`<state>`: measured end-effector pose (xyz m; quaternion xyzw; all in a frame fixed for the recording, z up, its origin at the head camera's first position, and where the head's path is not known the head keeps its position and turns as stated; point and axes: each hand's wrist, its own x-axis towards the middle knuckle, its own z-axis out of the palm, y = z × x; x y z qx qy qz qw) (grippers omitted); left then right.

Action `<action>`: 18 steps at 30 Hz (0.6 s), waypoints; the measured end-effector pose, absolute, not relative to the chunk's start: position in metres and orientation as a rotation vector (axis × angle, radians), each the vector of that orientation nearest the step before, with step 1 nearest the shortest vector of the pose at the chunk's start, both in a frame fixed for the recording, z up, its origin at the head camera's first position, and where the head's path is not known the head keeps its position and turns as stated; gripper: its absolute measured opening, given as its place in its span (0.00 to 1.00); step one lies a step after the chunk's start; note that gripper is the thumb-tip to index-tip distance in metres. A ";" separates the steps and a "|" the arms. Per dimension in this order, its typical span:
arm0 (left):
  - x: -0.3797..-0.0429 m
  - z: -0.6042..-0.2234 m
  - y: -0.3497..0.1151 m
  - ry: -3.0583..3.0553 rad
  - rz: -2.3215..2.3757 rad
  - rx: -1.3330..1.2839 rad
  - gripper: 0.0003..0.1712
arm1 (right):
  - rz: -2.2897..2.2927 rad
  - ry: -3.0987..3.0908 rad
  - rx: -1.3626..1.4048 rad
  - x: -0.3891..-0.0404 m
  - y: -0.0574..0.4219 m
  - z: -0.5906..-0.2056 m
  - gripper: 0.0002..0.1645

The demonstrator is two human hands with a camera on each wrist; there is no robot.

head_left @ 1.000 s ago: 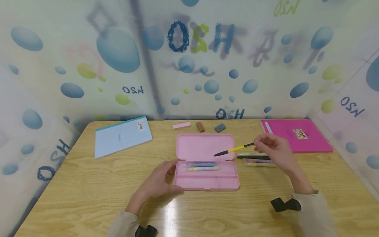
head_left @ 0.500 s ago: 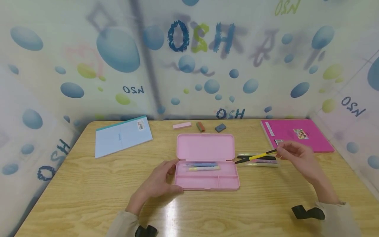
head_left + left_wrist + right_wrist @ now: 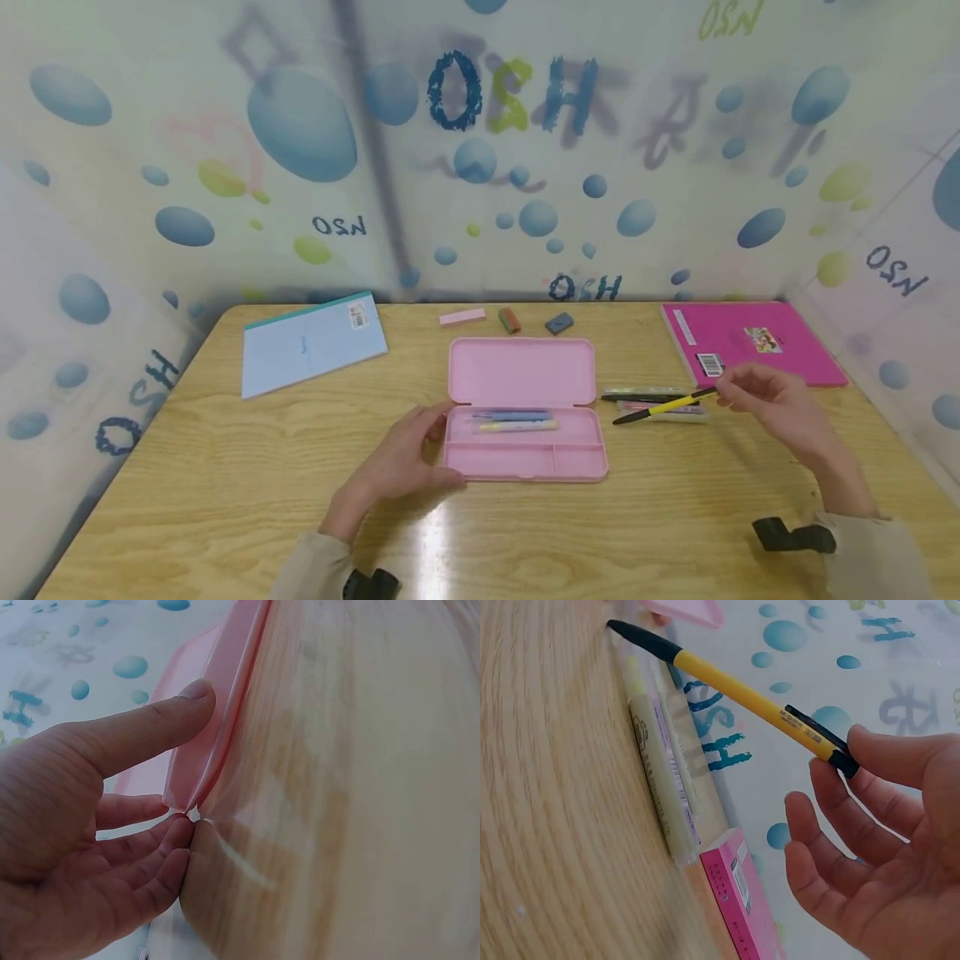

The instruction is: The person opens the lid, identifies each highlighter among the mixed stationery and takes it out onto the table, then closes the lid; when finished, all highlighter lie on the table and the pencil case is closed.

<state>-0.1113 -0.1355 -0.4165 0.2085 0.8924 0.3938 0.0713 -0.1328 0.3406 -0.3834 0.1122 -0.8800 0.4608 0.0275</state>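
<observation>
My right hand pinches a yellow and black ballpoint pen by its clip end, between thumb and fingertips. The pen's black tip points left, and it overlaps several pens and markers on the table in the head view. In the right wrist view, the pen slants above a pale marker. At the left end of an open pink pencil case, my left hand holds it, thumb along the front wall and fingers round the corner. Several pens lie in the case's long rear compartment.
Behind the case lie a pink eraser, a green and orange eraser and a dark blue eraser. A light blue notebook is at the left, a magenta notebook at the right. A patterned curtain borders the table.
My right hand has carried the yellow pen rightward and down, from over the case's lid to over the loose pens. My left hand has stayed on the case.
</observation>
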 end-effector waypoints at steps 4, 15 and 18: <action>-0.111 -0.417 -0.135 2.678 1.185 0.612 0.52 | 1.326 -2.788 0.314 -0.133 0.344 -0.385 0.09; -0.112 -0.417 -0.136 2.696 1.175 0.653 0.51 | 1.032 -3.041 0.187 -0.136 0.353 -0.391 0.17; -0.112 -0.417 -0.136 2.695 1.177 0.662 0.51 | 0.937 -3.087 0.180 -0.137 0.357 -0.396 0.16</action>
